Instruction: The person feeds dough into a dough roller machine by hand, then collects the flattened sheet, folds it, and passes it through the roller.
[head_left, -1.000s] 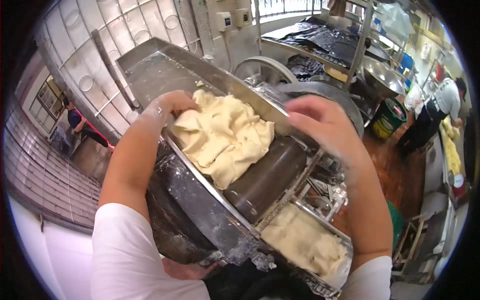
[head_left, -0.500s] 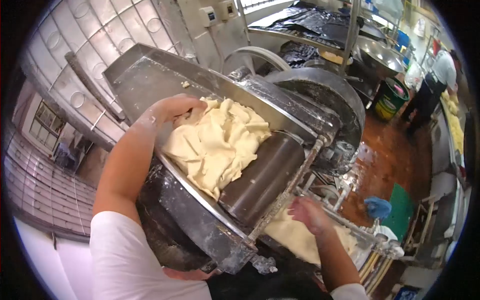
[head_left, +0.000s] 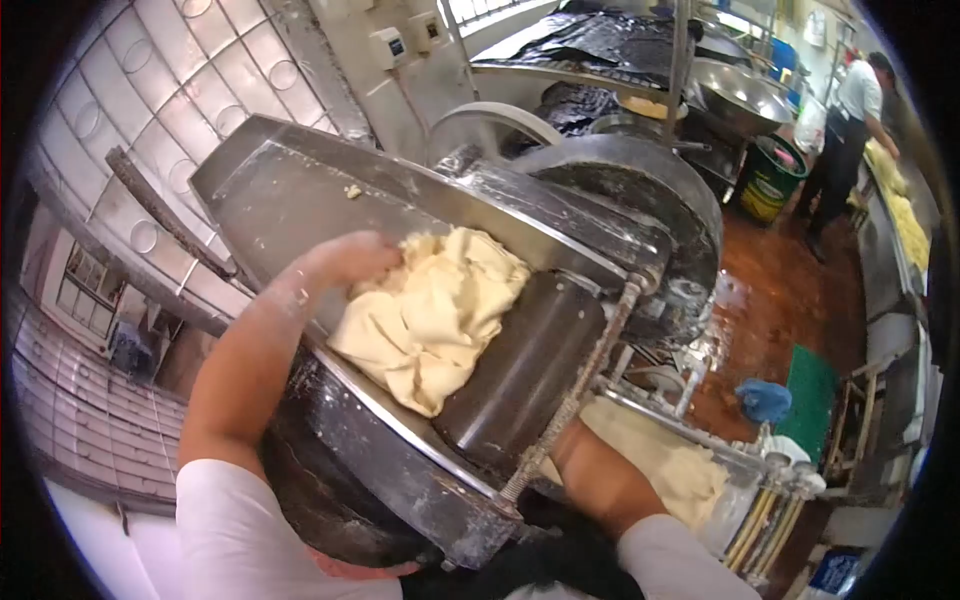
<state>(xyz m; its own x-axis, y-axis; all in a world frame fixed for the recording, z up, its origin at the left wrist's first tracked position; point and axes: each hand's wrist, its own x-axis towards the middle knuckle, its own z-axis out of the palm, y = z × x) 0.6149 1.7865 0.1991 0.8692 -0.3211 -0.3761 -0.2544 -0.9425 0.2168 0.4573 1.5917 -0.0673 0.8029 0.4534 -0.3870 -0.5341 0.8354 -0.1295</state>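
Note:
A crumpled mass of pale dough [head_left: 430,320] lies in the metal trough [head_left: 290,190], against the dark roller [head_left: 525,365]. My left hand [head_left: 355,258] rests at the dough's upper left edge; its fingers are blurred and partly hidden by the dough. Below the roller, a flat sheet of dough [head_left: 650,455] lies in the lower tray [head_left: 738,500]. My right forearm reaches over that tray and under the machine's front bar [head_left: 575,395], which hides my right hand. A small dough scrap [head_left: 352,191] sits higher in the trough.
A large wheel guard [head_left: 640,180] stands right of the trough. Farther back are a metal bowl [head_left: 740,95], a green bucket [head_left: 768,180] and a person [head_left: 850,120] at a counter holding yellow dough [head_left: 905,215]. A blue bag [head_left: 764,399] lies on the wet floor.
My right hand has come down from beside the trough to the lower tray and then slid under the front bar. My left hand stays by the dough, which has drawn into a smaller heap.

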